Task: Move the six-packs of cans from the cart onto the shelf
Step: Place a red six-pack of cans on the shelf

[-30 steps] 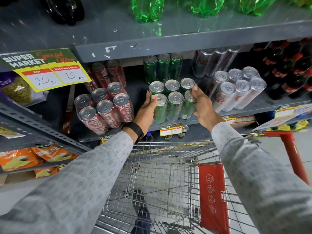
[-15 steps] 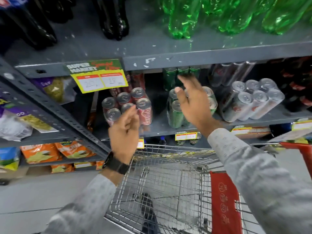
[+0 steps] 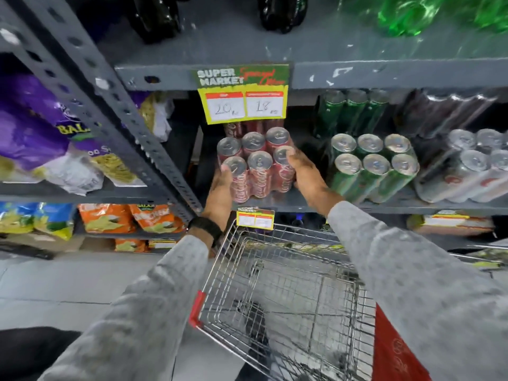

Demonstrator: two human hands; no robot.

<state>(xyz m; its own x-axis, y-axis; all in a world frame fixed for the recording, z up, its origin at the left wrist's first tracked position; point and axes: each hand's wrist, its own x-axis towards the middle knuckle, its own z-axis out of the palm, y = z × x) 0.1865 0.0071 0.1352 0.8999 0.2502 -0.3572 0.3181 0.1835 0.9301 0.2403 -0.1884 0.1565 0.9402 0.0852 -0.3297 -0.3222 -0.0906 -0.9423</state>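
A red six-pack of cans lies on the grey shelf, can tops facing me. My left hand grips its left side and my right hand grips its right side. To its right on the same shelf lie a green six-pack and a silver six-pack. More red, green and dark cans stand behind them. The wire cart below my arms holds no packs that I can see.
A yellow price sign hangs from the shelf above the red pack. A slanted grey shelf post runs on the left, with snack bags beyond it. Dark and green bottles stand on the upper shelf. The cart's red flap is at the lower right.
Both hands let go of the green six-pack, moved left through the air, and now grip the red six-pack. The view has shifted left.
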